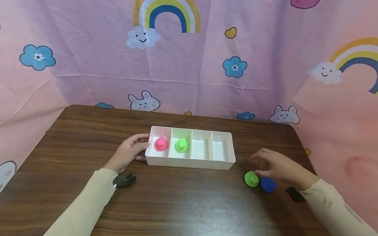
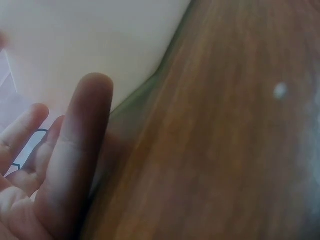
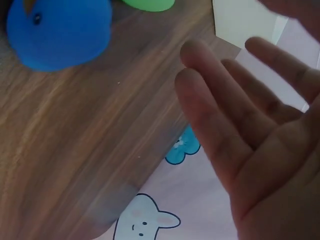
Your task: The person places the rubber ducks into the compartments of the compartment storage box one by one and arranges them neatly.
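Note:
A white tray (image 1: pixel 191 163) with a row of compartments stands on the table. A pink toy duck (image 1: pixel 161 144) sits in its leftmost compartment, and a light green duck (image 1: pixel 182 145) in the one beside it. The two compartments on the right hold no duck. At the tray's left end, my left hand (image 1: pixel 129 152) rests its fingers against the wall. My right hand (image 1: pixel 280 166) hovers right of the tray, fingers relaxed and holding nothing. Just below it lie a green duck (image 1: pixel 251 179) and a blue duck (image 1: pixel 268 185), also seen in the right wrist view.
The dark wooden table (image 1: pixel 170 210) ends at a pink patterned cloth (image 1: pixel 185 67) behind and at the sides. Dark wrist-worn pieces sit at both sleeves (image 1: pixel 87 202).

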`<state>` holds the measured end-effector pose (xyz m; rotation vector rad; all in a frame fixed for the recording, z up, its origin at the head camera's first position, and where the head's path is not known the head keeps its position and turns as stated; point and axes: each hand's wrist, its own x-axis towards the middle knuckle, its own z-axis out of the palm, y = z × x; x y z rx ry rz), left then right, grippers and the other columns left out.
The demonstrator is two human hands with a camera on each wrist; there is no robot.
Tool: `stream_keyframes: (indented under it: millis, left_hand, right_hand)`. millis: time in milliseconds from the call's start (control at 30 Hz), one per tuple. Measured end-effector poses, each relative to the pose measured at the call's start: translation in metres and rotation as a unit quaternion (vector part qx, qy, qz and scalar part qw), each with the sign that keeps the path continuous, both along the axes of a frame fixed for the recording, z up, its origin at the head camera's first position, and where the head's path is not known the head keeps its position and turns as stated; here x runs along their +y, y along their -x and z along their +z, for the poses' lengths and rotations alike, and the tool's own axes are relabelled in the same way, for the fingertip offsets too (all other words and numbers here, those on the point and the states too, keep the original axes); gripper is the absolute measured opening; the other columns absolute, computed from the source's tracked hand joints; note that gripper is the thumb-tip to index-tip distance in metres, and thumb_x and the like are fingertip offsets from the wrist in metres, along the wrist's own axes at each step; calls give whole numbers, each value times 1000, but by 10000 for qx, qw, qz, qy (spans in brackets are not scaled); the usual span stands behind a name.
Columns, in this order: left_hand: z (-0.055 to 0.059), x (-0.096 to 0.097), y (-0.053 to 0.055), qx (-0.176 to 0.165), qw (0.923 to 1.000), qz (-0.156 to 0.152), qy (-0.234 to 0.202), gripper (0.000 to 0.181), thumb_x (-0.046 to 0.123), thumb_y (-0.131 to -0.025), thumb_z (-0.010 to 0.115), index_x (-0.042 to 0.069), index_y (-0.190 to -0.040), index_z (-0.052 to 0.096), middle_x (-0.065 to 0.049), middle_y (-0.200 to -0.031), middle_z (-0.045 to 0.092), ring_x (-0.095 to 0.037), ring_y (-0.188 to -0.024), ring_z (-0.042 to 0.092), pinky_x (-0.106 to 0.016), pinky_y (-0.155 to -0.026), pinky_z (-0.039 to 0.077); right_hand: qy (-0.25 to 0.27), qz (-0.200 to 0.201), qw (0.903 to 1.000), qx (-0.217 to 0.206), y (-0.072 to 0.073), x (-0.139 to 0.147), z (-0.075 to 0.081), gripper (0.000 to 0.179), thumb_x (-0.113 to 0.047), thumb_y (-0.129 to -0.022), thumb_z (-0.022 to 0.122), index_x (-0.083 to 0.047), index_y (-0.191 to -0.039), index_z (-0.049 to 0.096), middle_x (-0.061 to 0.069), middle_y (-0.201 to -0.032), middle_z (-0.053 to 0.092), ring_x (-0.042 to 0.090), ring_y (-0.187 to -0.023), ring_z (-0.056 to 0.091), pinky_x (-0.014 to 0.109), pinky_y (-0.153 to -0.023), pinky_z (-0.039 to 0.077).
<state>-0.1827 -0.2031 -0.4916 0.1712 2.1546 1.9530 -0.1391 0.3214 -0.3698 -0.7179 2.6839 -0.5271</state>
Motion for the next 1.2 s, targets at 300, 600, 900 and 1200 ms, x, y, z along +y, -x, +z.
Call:
stream_keyframes:
  millis: [300,600,900,1200]
  left_hand:
    - [2,0,0,54,10000,21,45,56,32,-104,64,4,-150,47,-22,-147,52,-17,-107,69,-39,-83,64]
    - [5,0,-3,4,9999,63,103,57,33,-104,64,5,-150,47,-22,-148,52,-19,-108,69,-40,-83,64]
    - [5,1,-3,-9,10000,63,55,57,32,-104,64,4,-150,47,-23,-148,51,-16,-106,69,-39,-83,64]
    - [7,3,-5,-43,9999,86,98,57,33,-104,63,6,-151,47,-22,-149,51,-18,-110,68,-38,-84,64]
  right_hand:
    - [450,649,9956,-508,-6,2,-11,46,-23,-90,82,-2,-127,65,6,-118,65,24,-102,69,40,-85,62]
    - [79,753,9971,-114,-3,5,-21,29,-19,-89,82,-13,-114,70,-6,-109,67,14,-95,67,37,-80,61]
    - [-31,930,9956,77,-2,6,-30,24,-20,-90,81,-15,-111,72,-9,-106,64,10,-88,66,30,-73,59]
    - [-287,639,9966,427,0,4,-32,24,-14,-88,82,-16,-111,74,-10,-105,65,8,-88,61,27,-75,57]
